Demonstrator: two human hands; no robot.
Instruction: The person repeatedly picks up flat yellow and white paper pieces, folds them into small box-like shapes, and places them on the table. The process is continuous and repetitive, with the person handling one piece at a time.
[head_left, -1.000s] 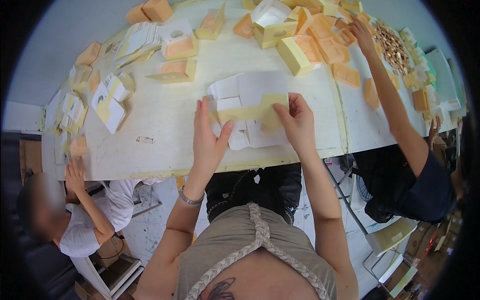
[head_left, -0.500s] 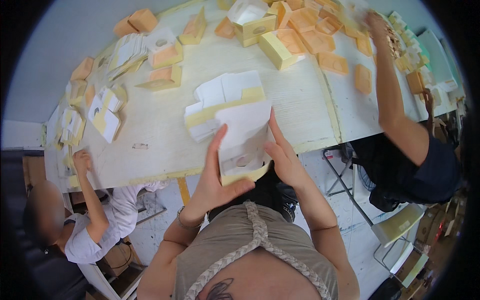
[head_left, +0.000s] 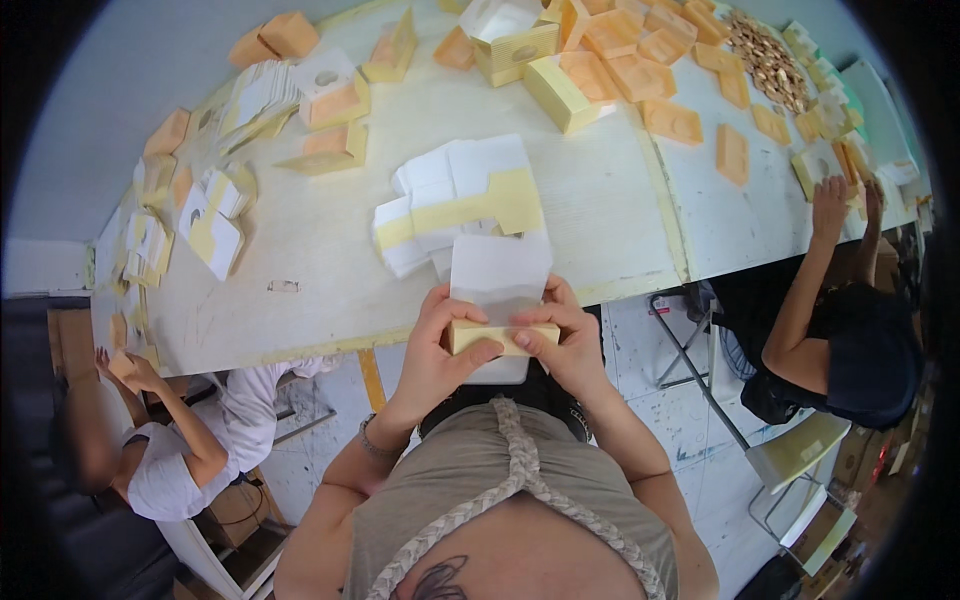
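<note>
Both hands are clamped on one box (head_left: 504, 338), the left hand (head_left: 437, 342) at its left end and the right hand (head_left: 566, 338) at its right. The thumbs press the yellow side, their tips close but apart; fingers curl over the top fold. The box's white flap (head_left: 500, 268) stands up toward the stack (head_left: 455, 190), overlapping its near edge in view; I cannot tell whether they touch. Below the yellow side, another white panel (head_left: 500, 371) hangs over the lap. The box straddles the near edge (head_left: 290, 352) of the table in view.

White tabletop (head_left: 320, 222) runs from the stack left to some cards (head_left: 213, 232), and right to the taped seam (head_left: 662, 190). Beyond the stack lies more tabletop, up to a yellow box (head_left: 556, 96) and a heap of orange trays (head_left: 640, 75). One tray (head_left: 732, 154) lies alone past the seam. Co-workers' hands, at the far left (head_left: 138, 372) and far right (head_left: 830, 205), are well apart from this box.
</note>
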